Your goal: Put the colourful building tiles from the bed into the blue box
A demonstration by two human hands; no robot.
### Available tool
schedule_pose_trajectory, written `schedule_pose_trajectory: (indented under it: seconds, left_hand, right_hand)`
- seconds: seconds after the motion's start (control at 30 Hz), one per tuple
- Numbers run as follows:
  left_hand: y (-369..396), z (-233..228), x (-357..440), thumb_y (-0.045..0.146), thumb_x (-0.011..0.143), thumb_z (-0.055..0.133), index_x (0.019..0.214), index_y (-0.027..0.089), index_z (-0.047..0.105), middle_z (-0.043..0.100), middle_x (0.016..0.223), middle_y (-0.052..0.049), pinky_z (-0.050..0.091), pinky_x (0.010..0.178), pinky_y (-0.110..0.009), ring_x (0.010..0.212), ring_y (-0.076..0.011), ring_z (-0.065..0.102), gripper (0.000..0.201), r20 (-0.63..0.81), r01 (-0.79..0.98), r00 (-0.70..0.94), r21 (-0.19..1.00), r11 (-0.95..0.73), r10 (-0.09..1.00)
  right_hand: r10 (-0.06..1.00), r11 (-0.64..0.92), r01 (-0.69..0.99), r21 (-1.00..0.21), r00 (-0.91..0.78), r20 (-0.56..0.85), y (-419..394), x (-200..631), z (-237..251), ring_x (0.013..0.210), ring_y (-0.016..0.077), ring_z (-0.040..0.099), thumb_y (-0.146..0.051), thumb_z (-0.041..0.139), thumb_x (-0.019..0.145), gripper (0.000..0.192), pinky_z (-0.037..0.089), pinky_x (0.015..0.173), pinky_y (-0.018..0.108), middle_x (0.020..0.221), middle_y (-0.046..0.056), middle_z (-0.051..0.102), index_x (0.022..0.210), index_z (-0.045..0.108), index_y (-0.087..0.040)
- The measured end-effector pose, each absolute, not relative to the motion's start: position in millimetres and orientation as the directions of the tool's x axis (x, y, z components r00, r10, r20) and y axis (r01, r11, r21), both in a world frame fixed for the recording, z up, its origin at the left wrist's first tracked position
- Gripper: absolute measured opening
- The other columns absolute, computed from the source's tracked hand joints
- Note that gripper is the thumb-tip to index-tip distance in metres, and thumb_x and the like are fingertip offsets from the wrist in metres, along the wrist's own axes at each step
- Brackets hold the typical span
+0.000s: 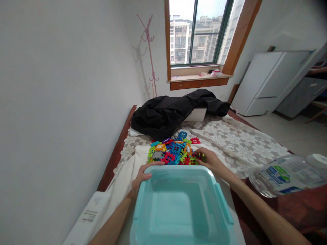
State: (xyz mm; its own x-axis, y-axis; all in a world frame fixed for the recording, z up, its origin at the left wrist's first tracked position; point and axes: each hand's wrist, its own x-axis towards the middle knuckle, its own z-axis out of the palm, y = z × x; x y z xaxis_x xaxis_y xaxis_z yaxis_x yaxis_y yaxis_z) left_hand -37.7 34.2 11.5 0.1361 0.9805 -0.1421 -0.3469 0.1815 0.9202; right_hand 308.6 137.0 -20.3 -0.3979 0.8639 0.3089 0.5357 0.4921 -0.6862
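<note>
**Fingers Curled Over Bin Rim as Other Hand Worked the Toy Pile**

Fingers (153, 164) of the left hand (142, 178) lay together, hooked over the far rim of a pale turquoise plastic storage bin (178, 207), apparently steadying it close to the toys. The right hand (209, 160) reached past the bin's far corner, its fingertips pinched on a green interlocking plastic tile (199, 157) at the near edge of a heap of bright, multicoloured plastic building tiles (173, 149). The tiles, too many and too overlapped to count, were piled on a floral lace bedcover (237, 143) just beyond the bin, which showed nothing inside. One bin, one heap and two hands were in view. One black jacket (173, 110) lay crumpled farther back, partly over a white box (196, 115). One clear plastic water bottle (288, 175) lay on its side to the right, well apart from the bin.
</note>
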Motion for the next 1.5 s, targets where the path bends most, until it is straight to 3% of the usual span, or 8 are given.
schedule_pose_trajectory:
  seconds: [0.33, 0.5, 0.63, 0.8, 0.93, 1.03, 1.23, 1.5]
  left_hand:
    - [32.9, 9.0, -37.2, 0.041, 0.076, 0.068, 0.121, 0.017, 0.077, 0.078, 0.118, -0.013, 0.054, 0.093, -0.045, 0.103, -0.0365, 0.072, 0.052, -0.068, -0.26, 0.122, 0.961, 0.098, 0.99]
    - [32.9, 4.6, -38.2, 0.043, 0.075, 0.07, 0.119, 0.019, 0.078, 0.078, 0.118, -0.013, 0.055, 0.091, -0.044, 0.104, -0.0366, 0.071, 0.051, -0.058, -0.217, 0.1, 0.973, 0.078, 0.993]
    - [31.5, 3.8, -38.7, 0.043, 0.077, 0.069, 0.119, 0.02, 0.077, 0.075, 0.126, -0.012, 0.054, 0.094, -0.045, 0.107, -0.0372, 0.07, 0.049, -0.059, -0.209, 0.076, 0.975, 0.074, 0.995]
    - [31.2, 8.0, -36.2, 0.041, 0.075, 0.069, 0.116, 0.018, 0.078, 0.077, 0.119, -0.012, 0.055, 0.09, -0.043, 0.102, -0.0355, 0.07, 0.048, -0.076, -0.233, 0.085, 0.968, 0.094, 0.993]
    - [31.4, 13.1, -33.8, 0.039, 0.074, 0.07, 0.114, 0.018, 0.079, 0.077, 0.114, -0.011, 0.055, 0.086, -0.04, 0.1, -0.0337, 0.069, 0.045, -0.087, -0.243, 0.073, 0.965, 0.102, 0.994]
    - [31.5, 17.8, -32.1, 0.04, 0.072, 0.071, 0.109, 0.018, 0.081, 0.078, 0.114, -0.011, 0.054, 0.087, -0.04, 0.102, -0.0351, 0.069, 0.044, -0.077, -0.209, 0.05, 0.974, 0.086, 0.996]
    - [31.7, 17.7, -31.7, 0.041, 0.073, 0.071, 0.111, 0.018, 0.08, 0.079, 0.111, -0.01, 0.055, 0.087, -0.041, 0.098, -0.0344, 0.071, 0.045, -0.07, -0.236, 0.076, 0.968, 0.087, 0.995]
    - [30.8, 10.2, -37.0, 0.041, 0.077, 0.069, 0.115, 0.019, 0.079, 0.077, 0.117, -0.012, 0.054, 0.094, -0.044, 0.107, -0.0375, 0.069, 0.045, -0.048, -0.199, 0.069, 0.978, 0.061, 0.996]
  right_hand:
    - [0.958, 0.193, 0.038, -0.981, -0.224, 0.18, 141.5, 316.3, -9.7, 0.072, 0.0153, 0.059, -0.027, 0.077, 0.082, 0.017, 0.048, 0.066, 0.027, 0.086, -0.001, 0.066, 0.094, 0.066, -0.022]
    - [0.988, 0.035, -0.42, -0.907, -0.121, 0.095, 130.7, 314.3, 6.9, 0.078, 0.0138, 0.061, -0.03, 0.087, 0.077, 0.029, 0.053, 0.069, 0.023, 0.092, -0.002, 0.065, 0.098, 0.067, -0.026]
    - [0.954, -0.032, -0.548, -0.836, -0.268, 0.139, 111.8, 307.7, 20.3, 0.077, 0.0147, 0.06, -0.033, 0.09, 0.075, 0.034, 0.054, 0.066, 0.025, 0.093, -0.001, 0.063, 0.098, 0.066, -0.028]
    - [0.849, 0.064, -0.439, -0.896, -0.448, 0.28, 98.2, 306.5, 22.2, 0.074, 0.0185, 0.058, -0.043, 0.088, 0.077, 0.033, 0.053, 0.066, 0.032, 0.086, 0.001, 0.061, 0.089, 0.062, -0.027]
    - [0.74, 0.194, -0.211, -0.958, -0.61, 0.284, 100.2, 313.5, 24.8, 0.096, 0.0317, 0.065, -0.069, 0.082, 0.072, 0.046, 0.053, 0.093, 0.053, 0.083, 0.007, 0.065, 0.073, 0.062, -0.027]
    - [0.832, 0.201, -0.16, -0.966, -0.493, 0.255, 107.3, 316.3, 26.4, 0.11, 0.0381, 0.064, -0.088, 0.068, 0.068, 0.062, 0.051, 0.1, 0.056, 0.092, 0.011, 0.067, 0.07, 0.061, -0.027]
    - [0.915, 0.404, 0.338, -0.85, -0.155, 0.373, 132.0, 315.5, 5.0, 0.093, 0.0274, 0.065, -0.053, 0.064, 0.095, 0.032, 0.053, 0.09, 0.045, 0.102, 0.008, 0.071, 0.106, 0.069, -0.024]
    - [0.764, 0.645, 0.435, -0.628, -0.362, 0.534, 141.2, 303.0, -39.2, 0.141, 0.0308, 0.051, -0.038, 0.066, 0.096, 0.043, 0.042, 0.117, 0.054, 0.15, 0.015, 0.054, 0.135, 0.05, -0.027]
